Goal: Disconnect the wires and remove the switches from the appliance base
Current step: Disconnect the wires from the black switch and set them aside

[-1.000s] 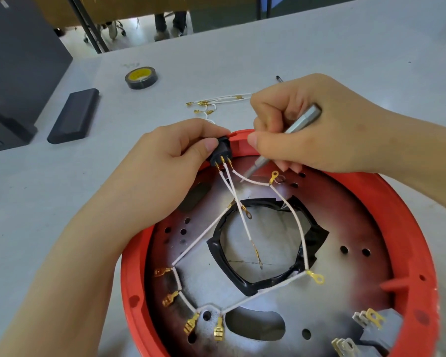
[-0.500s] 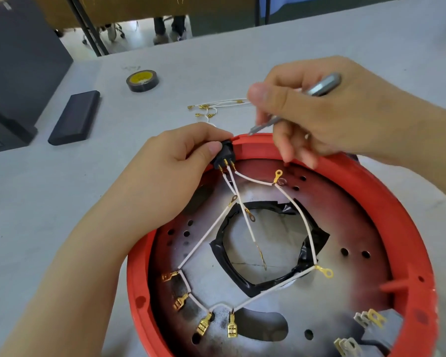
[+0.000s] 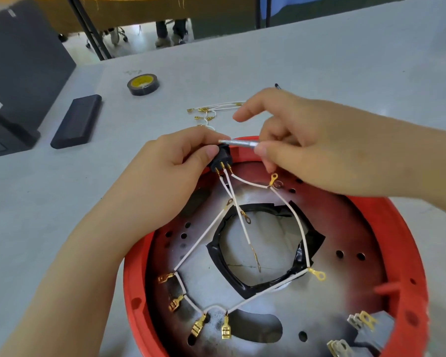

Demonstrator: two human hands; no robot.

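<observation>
A round red appliance base lies open side up on the table, with a metal plate inside. My left hand pinches a small black switch at the base's far rim. White wires with brass terminals run from the switch's three pins across the plate. My right hand grips a slim silver screwdriver, now lying level with its tip at the top of the switch. A second grey switch block sits at the base's near right.
Loose white wires with brass ends lie on the table beyond the base. A roll of black tape and a flat black bar lie further left. A dark case stands at the left edge.
My right hand lifted the screwdriver out of the base, swung it level and brought its tip to the top of the switch. My left hand kept its pinch on the switch.
</observation>
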